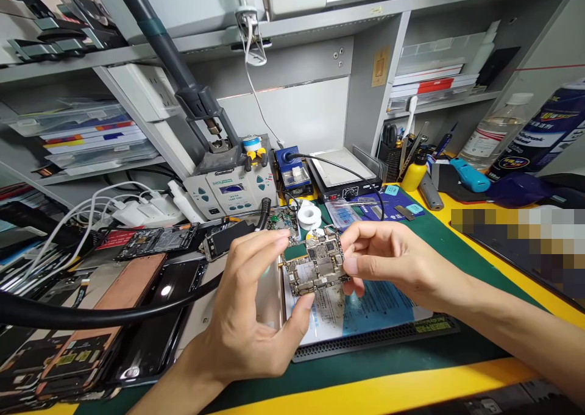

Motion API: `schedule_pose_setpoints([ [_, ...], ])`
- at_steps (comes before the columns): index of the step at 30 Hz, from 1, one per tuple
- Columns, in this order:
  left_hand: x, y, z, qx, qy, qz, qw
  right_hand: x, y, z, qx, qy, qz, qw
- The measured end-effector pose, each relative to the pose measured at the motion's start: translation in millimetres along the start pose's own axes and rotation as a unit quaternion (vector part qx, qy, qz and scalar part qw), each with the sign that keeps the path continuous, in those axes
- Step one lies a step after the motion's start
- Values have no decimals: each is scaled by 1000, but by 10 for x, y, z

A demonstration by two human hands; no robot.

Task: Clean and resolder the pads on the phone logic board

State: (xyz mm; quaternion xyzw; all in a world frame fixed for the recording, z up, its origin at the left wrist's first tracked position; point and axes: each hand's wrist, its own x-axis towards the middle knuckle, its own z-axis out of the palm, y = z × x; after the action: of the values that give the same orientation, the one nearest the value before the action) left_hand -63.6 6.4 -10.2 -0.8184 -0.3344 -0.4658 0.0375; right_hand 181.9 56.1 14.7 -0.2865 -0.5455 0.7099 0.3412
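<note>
A phone circuit board (315,261), crowded with chips and metal shields, is held tilted above the work surface. My right hand (388,259) pinches its right edge between thumb and curled fingers. My left hand (256,305) curves around the left side, fingertips at the upper left corner and thumb at the lower edge. Beneath the board lies a blue and white printed sheet (379,302) on a black perforated pad (365,339). Just behind the hands are a white spool (309,216) and another green circuit board (278,221).
Phones and phone parts (150,317) crowd the left, crossed by a black hose (114,311). Behind stand a soldering station (231,189) and a flat heating plate (342,174). Bottles, including a yellow one (415,171), line the right. A green mat (457,269) covers the bench.
</note>
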Motion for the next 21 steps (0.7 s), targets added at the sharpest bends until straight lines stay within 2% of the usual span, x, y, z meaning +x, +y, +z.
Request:
schedule_pose_setpoints([
  [21, 5, -19, 12, -10, 3, 8, 1000, 41, -49, 29, 18, 24, 55, 998],
])
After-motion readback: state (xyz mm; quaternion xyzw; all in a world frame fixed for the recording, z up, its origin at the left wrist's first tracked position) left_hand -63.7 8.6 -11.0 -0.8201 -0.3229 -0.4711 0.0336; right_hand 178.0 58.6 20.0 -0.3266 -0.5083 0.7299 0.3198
